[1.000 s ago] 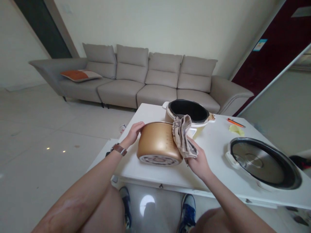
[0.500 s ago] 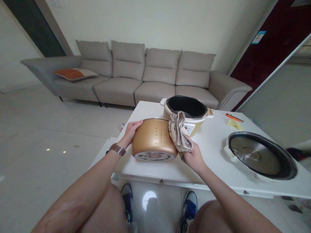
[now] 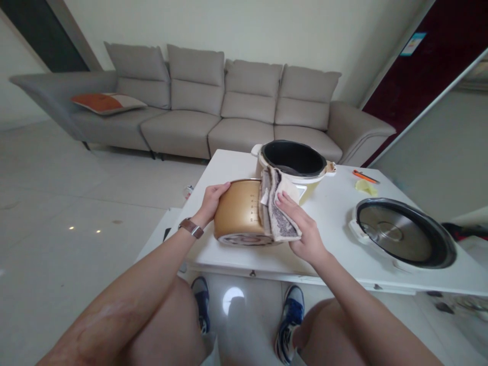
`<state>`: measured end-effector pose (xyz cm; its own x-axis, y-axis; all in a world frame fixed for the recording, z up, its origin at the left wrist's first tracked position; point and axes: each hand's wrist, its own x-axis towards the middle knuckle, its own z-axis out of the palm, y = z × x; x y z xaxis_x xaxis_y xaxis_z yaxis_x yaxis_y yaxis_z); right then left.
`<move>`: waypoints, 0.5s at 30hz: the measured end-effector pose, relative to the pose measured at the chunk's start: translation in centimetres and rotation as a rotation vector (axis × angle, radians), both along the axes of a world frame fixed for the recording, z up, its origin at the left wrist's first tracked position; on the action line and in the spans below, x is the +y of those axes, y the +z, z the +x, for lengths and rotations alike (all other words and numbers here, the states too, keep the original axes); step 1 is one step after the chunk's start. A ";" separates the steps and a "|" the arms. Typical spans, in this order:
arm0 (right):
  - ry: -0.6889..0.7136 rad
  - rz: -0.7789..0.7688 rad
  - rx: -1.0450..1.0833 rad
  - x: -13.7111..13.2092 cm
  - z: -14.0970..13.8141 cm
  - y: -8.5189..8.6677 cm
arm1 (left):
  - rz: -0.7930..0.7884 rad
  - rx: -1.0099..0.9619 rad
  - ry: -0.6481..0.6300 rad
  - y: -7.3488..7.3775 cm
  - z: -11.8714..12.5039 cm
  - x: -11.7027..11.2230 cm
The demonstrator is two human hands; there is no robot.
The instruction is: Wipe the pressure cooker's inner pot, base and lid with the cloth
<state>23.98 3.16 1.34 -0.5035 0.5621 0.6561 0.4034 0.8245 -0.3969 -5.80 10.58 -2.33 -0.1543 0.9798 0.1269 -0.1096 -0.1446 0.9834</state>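
A long grey sofa (image 3: 183, 117) lines the wall behind a white table (image 3: 328, 254), where a round lid (image 3: 392, 231) lies at right and an open cooker (image 3: 298, 158) stands near the far edge. Tilted above the table's near side, a gold pot (image 3: 237, 211) shows part of its base. A folded cloth (image 3: 280, 216) is held against its right side by the right hand (image 3: 305, 231), fingers extended; the left hand (image 3: 210, 202) grips the pot's opposite side, thumb at the rim.
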 end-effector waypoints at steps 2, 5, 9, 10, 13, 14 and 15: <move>-0.009 -0.033 0.049 0.2 0.2 -0.1 | -0.004 -0.010 0.002 0.0 0.0 0.1; -0.020 -0.071 0.077 0.3 0.6 -0.1 | -0.001 -0.012 0.006 -0.1 0.2 0.2; -0.046 -0.115 0.093 0.4 1.0 -0.2 | 0.004 -0.032 -0.002 0.0 0.4 0.2; -0.059 -0.131 0.106 0.5 1.1 -0.3 | -0.003 -0.041 -0.006 0.0 0.5 0.3; -0.139 -0.207 0.166 0.8 1.2 -0.8 | -0.025 -0.080 0.008 -0.3 0.7 0.3; -0.175 -0.235 0.183 0.8 1.2 -0.9 | -0.027 -0.095 0.019 -0.5 0.9 0.3; -0.207 -0.248 0.197 0.8 1.2 -1.0 | -0.027 -0.108 0.030 -0.7 1.0 0.3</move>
<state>25.15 3.95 0.37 -0.2408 0.7928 0.5599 0.4475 0.6026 -0.6608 -4.78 10.88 -3.05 -0.1949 0.9774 0.0820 -0.2114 -0.1235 0.9696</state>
